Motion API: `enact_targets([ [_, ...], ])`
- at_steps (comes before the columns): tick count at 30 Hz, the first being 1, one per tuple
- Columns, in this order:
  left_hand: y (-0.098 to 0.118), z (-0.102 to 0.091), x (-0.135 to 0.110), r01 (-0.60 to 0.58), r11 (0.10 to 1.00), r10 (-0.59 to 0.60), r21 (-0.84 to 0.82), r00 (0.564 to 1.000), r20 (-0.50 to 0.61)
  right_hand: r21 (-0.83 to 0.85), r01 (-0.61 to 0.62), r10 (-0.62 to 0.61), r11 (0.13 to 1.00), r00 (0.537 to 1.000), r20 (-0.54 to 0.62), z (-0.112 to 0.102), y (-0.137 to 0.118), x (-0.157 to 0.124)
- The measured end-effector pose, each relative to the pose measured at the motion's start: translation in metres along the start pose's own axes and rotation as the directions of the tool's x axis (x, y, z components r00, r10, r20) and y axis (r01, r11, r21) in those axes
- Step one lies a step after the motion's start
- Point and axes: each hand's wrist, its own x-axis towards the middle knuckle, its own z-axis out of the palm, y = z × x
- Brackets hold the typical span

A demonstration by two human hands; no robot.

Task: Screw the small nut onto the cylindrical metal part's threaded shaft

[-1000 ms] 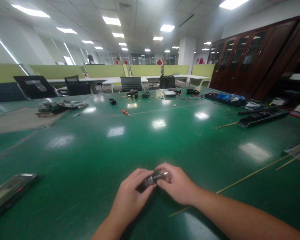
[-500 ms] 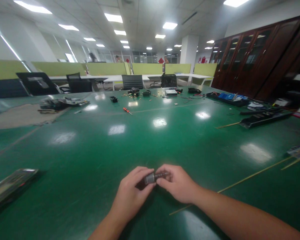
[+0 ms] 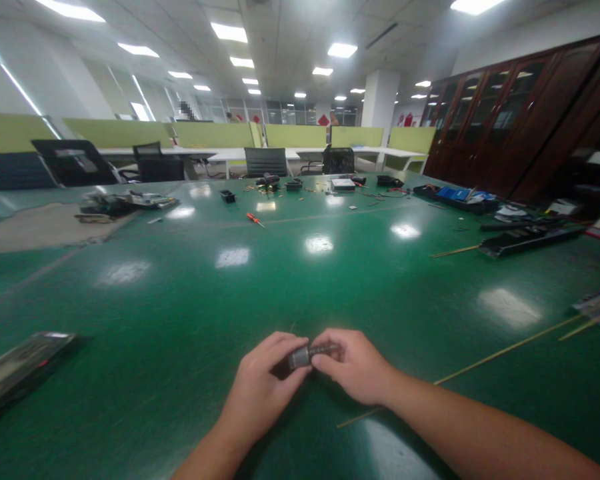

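Low over the green table, near its front edge, both hands meet at a small grey cylindrical metal part [image 3: 300, 357]. My left hand [image 3: 265, 370] is closed around its thick body, thumb below and fingers above. A thinner, dark, ridged shaft [image 3: 325, 349] extends from the body to the right. My right hand [image 3: 353, 367] pinches this shaft between thumb and fingers, which partly cover its far end. Whether shaft and body are one piece I cannot tell. A long thin yellowish stick [image 3: 480, 363] lies on the table and passes beneath my right forearm.
On the green table [image 3: 280, 293], an orange-handled screwdriver [image 3: 254, 219] lies farther back, before small black parts and a white box [image 3: 343, 185]. At right are black trays [image 3: 530, 238] and more sticks. A clear-wrapped package [image 3: 25, 367] sits at left.
Hardly anything differs. The camera view has shifted very slightly, and both hands keep the same hold on the grey part and its shaft.
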Motion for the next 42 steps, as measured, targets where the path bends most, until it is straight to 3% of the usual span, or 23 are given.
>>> enact_targets([
  [42,0.004,-0.003,0.000,-0.010,0.999,0.011,0.052,1.000,-0.022,-0.027,-0.019,0.019,0.999,1.000,-0.008,-0.001,-0.009,-0.001],
])
